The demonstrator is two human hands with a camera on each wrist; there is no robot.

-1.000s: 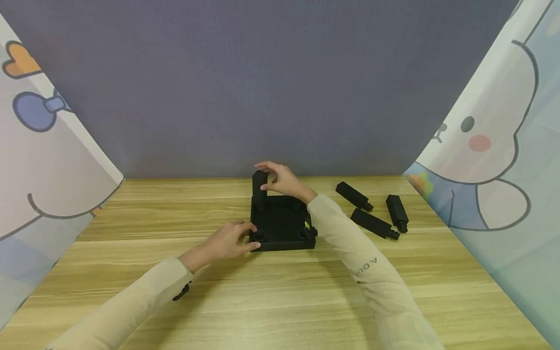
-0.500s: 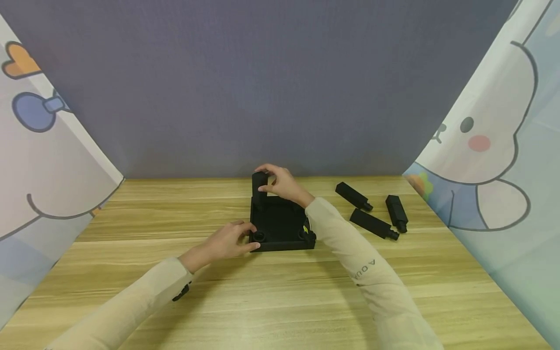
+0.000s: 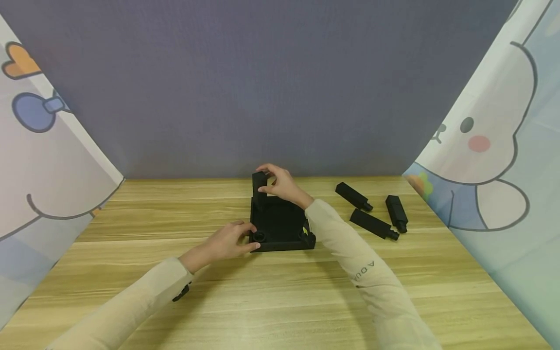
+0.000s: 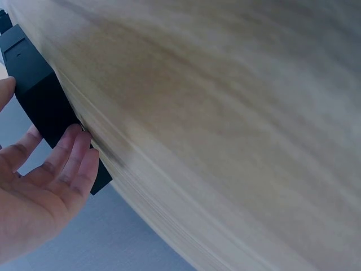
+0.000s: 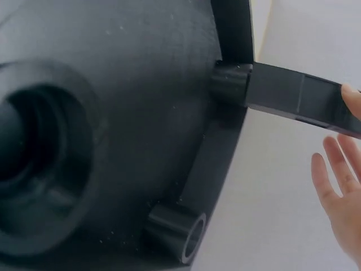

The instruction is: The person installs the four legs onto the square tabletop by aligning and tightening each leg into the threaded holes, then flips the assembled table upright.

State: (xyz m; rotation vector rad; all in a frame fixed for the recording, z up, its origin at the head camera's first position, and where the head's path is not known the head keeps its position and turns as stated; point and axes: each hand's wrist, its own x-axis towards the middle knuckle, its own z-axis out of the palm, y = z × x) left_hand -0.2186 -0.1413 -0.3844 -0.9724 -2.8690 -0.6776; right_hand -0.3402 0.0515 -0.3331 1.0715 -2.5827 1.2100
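Note:
A shallow black square tray (image 3: 284,245) with raised edges and round corner sockets lies on the table. My left hand (image 3: 228,240) grips its near-left corner beside a socket (image 3: 259,236); in the left wrist view, thumb and fingers (image 4: 73,164) lie on different sides of the tray (image 4: 42,96). At the far-left corner, a black square leg (image 3: 259,187) stands upright. My right hand (image 3: 283,186) pinches its upper part between thumb and fingers. The right wrist view shows this leg (image 5: 276,90) with its end right at the corner socket (image 5: 231,82). Another socket (image 5: 177,231) has no leg.
Three similar black legs (image 3: 352,196) with narrower, ridged ends lie on the wooden table (image 3: 262,301) to the right. A grey panel (image 3: 280,87) stands behind the table, and cartoon-printed sheets (image 3: 490,146) flank both sides.
My right hand and forearm have shifted slightly down and left, and the upright leg sits a touch lower. My left hand stays at the tray corner.

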